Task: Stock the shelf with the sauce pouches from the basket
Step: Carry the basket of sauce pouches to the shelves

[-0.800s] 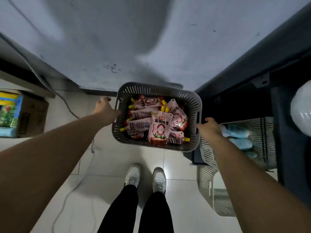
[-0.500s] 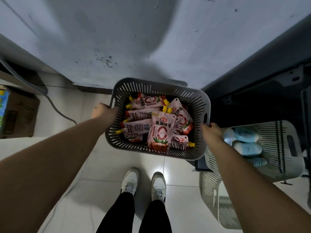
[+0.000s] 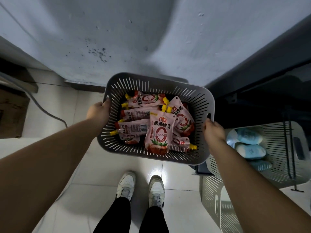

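Note:
A grey slotted basket (image 3: 151,84) hangs above the tiled floor in front of me, held from both sides. My left hand (image 3: 97,111) grips its left rim, and my right hand (image 3: 213,132) grips the right rim by the handle slot. Inside lie several pink sauce pouches (image 3: 159,133) with yellow caps, piled loosely; one lies face up on top at the near side. A dark shelf unit (image 3: 262,91) stands at the right, its interior in shadow.
A pale slotted basket (image 3: 282,148) with blue-white packs sits low at the right, another empty one (image 3: 213,204) below it. A grey wall (image 3: 134,39) is straight ahead. A cable (image 3: 42,106) and a cardboard box (image 3: 11,115) lie at the left. My shoes (image 3: 141,187) stand on the tiles.
The basket has come up and nearer to me, with both hands staying on its rims. The view has shifted, so the box at the left has slid toward the frame edge.

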Motion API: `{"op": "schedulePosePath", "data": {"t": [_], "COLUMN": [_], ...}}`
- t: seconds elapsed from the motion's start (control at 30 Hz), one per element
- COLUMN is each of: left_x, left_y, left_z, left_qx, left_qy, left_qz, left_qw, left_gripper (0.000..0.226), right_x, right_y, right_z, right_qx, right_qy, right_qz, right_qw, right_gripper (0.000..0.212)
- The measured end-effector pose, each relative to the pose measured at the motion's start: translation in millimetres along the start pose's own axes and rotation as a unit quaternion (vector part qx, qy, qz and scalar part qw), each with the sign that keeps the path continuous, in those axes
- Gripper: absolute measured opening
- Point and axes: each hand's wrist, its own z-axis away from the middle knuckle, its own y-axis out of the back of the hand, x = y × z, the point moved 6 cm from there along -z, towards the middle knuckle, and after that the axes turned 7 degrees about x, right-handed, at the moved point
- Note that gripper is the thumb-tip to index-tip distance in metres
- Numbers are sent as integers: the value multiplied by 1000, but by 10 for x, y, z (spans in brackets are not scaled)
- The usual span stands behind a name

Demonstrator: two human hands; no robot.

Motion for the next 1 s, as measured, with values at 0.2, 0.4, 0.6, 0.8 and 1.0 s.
{"op": "schedulePosePath", "data": {"t": [0.2,0.4,0.6,0.8,1.0], "left_x": [-19,71,335,581,624], "left_y": [-12,178,648,1423,2183], "left_z": [-20,251,656,1305,1965], "left_qx": [4,55,43,31,57], "left_qy": [-16,-13,-13,-6,8], "left_qz": [-5,-45,-41,-24,8], "left_qw": [1000,997,998,999,998], "left_gripper": [42,54,49,52,57], "right_x": [5,2,-152,-583,-1063], "right_y": [-35,144,515,1110,1509], "right_z": [-1,183,657,1364,1983], "right_qx": [-17,-24,-27,15,-38], "right_qy": [-34,-59,-56,-38,-4], "right_qz": [-72,-102,-104,-105,-70], "right_qw": [997,993,993,994,997], "right_gripper": [42,38,43,29,28]}}
